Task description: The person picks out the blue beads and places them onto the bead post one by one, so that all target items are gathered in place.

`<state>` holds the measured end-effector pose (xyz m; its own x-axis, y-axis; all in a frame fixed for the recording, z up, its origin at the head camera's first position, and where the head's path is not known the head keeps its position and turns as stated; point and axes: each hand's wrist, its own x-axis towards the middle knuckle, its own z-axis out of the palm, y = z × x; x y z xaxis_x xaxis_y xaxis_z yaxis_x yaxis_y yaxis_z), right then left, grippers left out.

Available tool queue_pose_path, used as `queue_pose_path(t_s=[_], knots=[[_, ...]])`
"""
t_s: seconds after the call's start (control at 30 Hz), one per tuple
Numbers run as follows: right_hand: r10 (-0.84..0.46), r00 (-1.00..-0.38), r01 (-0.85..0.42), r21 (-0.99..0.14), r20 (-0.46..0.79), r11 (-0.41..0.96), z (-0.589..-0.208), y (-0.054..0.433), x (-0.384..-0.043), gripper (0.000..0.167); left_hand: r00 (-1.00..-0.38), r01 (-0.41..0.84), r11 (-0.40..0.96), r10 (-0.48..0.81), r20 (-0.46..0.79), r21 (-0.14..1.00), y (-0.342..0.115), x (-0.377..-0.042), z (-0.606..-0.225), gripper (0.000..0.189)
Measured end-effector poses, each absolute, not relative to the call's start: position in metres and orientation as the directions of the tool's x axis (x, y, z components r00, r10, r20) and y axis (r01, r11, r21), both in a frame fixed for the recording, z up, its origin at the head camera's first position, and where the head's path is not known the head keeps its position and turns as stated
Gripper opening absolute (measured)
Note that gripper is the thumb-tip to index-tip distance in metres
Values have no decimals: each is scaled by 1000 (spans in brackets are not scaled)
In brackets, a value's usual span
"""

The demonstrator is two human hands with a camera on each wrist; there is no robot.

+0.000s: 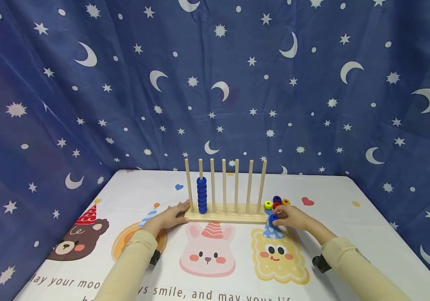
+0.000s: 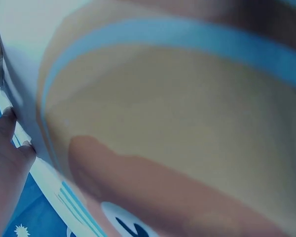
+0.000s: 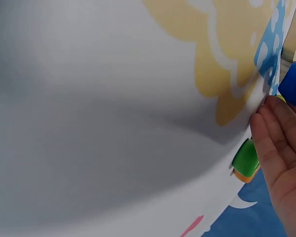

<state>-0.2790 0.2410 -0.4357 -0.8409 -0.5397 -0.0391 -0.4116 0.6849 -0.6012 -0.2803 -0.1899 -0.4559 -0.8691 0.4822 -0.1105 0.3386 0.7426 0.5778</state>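
Observation:
A wooden peg rack point(image 1: 215, 218) with a row of upright rods stands on the table. Blue beads point(image 1: 202, 195) are stacked on its second rod from the left. At the rack's left end, my left hand point(image 1: 170, 216) holds the base, thumb at the front and fingers farther back. Part of that hand point(image 2: 7, 173) shows at the left wrist view's edge. Just off the rack's right end, my right hand point(image 1: 292, 217) pinches a blue bead point(image 1: 273, 219) between thumb and fingers. The same bead point(image 3: 293, 84) appears at the right wrist view's edge.
Beyond the right fingers lie loose beads: a yellow bead point(image 1: 268, 205), a red bead point(image 1: 276, 205), a dark blue bead point(image 1: 277, 199) and an orange one point(image 1: 285, 202). A green bead point(image 3: 245, 159) shows in the right wrist view. A starry blue curtain point(image 1: 237, 104) hangs behind the table.

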Motion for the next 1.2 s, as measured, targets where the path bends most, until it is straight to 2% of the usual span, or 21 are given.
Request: queue_pose_path(t_s=[0.5,0.7,0.93,1.2], knots=[[-581,-813,-464,-564,-33,682,-432,240,-278,26,-864,346,745,490,-116,570,-189,-279,-451,63],[-575,-816,-512,-527,53,678,-425,235,-282,25,-871,355,751,482,-95,556,-190,-279,-454,62],[-605,-783,-575,-535,141,619,-413,219,-278,27,-873,358,744,480,-80,564,-190,-279,-454,61],[-631,-758,-606,-534,162,590,-401,192,-265,25,-857,378,737,507,-89,560,-189,-278,-454,61]])
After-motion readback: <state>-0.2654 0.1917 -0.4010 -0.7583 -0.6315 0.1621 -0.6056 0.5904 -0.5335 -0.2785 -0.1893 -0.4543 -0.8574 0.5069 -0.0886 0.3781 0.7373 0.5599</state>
